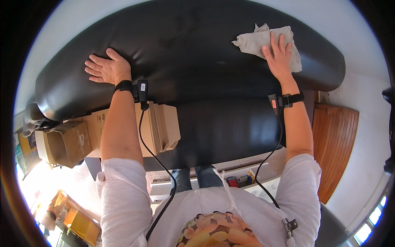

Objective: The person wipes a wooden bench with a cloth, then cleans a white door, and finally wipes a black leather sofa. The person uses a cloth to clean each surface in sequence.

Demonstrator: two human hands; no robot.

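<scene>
My right hand (pixel 278 58) lies on a grey-beige cloth (pixel 256 41), fingers spread, pressing it against the backrest of a black leather-like sofa (pixel 191 52). The cloth is partly folded, with crumpled corners at its left. My left hand (pixel 108 68) rests on the same backrest at the left, fingers apart, with nothing in it. The black seat (pixel 228 126) of the sofa lies below, between my arms. Both wrists wear black straps with small cabled devices.
Flattened cardboard boxes (pixel 168 128) and an open carton (pixel 69 142) stand on the seat's left, under my left forearm. A slatted wooden panel (pixel 334 148) is at the right. Small items sit in an open drawer or shelf (pixel 213 182) near my legs.
</scene>
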